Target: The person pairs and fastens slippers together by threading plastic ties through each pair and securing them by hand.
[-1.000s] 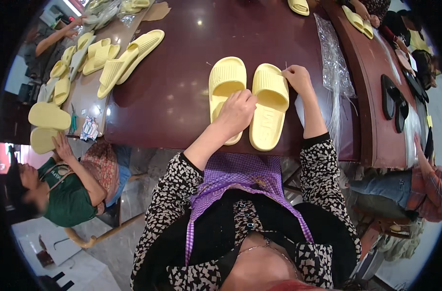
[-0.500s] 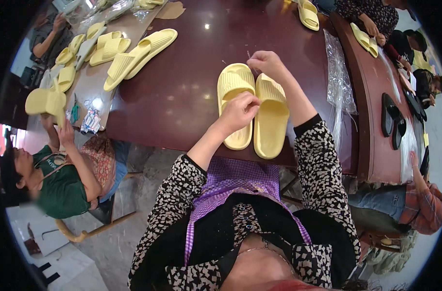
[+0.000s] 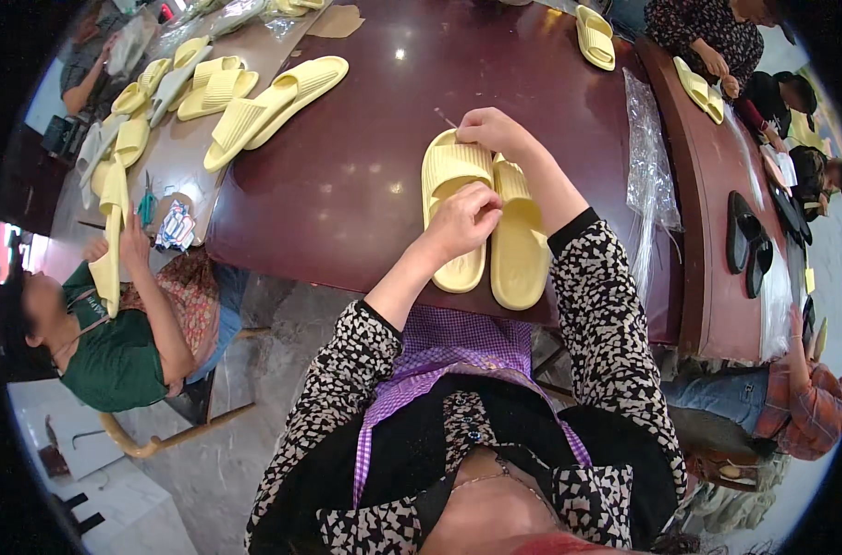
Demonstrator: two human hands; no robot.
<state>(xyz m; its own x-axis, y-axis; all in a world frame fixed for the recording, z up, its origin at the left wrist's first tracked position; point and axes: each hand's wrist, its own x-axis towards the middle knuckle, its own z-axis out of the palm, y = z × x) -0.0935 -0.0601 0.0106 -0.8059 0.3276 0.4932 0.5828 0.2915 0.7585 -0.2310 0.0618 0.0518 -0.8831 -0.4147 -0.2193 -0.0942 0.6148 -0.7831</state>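
- A pair of pale yellow slippers [image 3: 484, 217] lies side by side on the dark red table [image 3: 347, 185], close to its near edge, in front of the person.
- The left hand [image 3: 462, 220] rests curled on the strap of the left slipper [image 3: 453, 208], fingers bent and pressing down.
- The right hand [image 3: 493, 132] pinches narrowly at the far ends of the pair; a thin pin-like thing [image 3: 446, 117] sticks out just left of it, too small to tell.
- To do this well, I judge, keep the left palm firm so the pair stays aligned while the right fingers work.
- More yellow slippers [image 3: 273, 106] lie far left; a clear plastic bag [image 3: 650, 171] lies right.
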